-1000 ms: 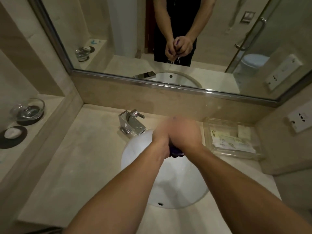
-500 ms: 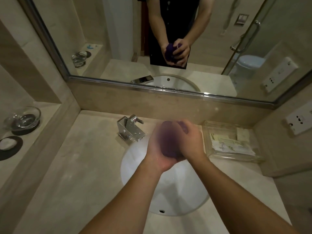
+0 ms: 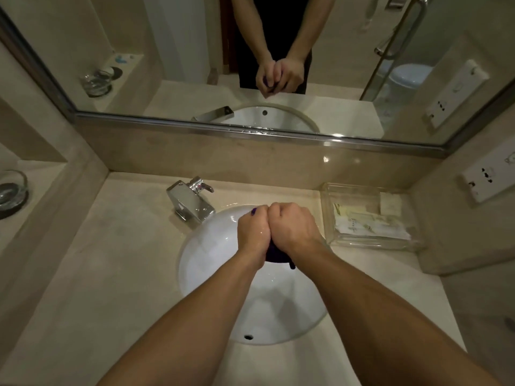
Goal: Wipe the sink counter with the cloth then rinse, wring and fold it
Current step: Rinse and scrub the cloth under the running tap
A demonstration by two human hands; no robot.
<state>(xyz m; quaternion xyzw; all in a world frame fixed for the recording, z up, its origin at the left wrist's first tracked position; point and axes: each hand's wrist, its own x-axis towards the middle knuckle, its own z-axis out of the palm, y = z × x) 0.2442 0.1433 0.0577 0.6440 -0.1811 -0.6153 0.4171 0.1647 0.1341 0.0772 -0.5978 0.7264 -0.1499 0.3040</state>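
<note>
A dark purple cloth [image 3: 277, 256] is bunched between both fists over the white sink basin [image 3: 206, 246]. My left hand [image 3: 252, 232] and my right hand [image 3: 294, 228] press knuckle to knuckle, both shut tight on the cloth. Only a small purple tip near the left thumb and a dark wad under the wrists show; the rest is hidden in the fists. The beige counter [image 3: 111, 274] surrounds the basin.
A chrome faucet [image 3: 191, 200] stands at the basin's back left. A clear tray with paper packets [image 3: 367, 218] sits on the counter to the right. A glass dish [image 3: 11, 190] rests on the left ledge. A wall mirror [image 3: 195, 65] and a socket plate [image 3: 487, 174] are behind and right.
Half a second ago the hands were loosened with the purple cloth showing between them; now both fists are clamped together on it and it is nearly hidden.
</note>
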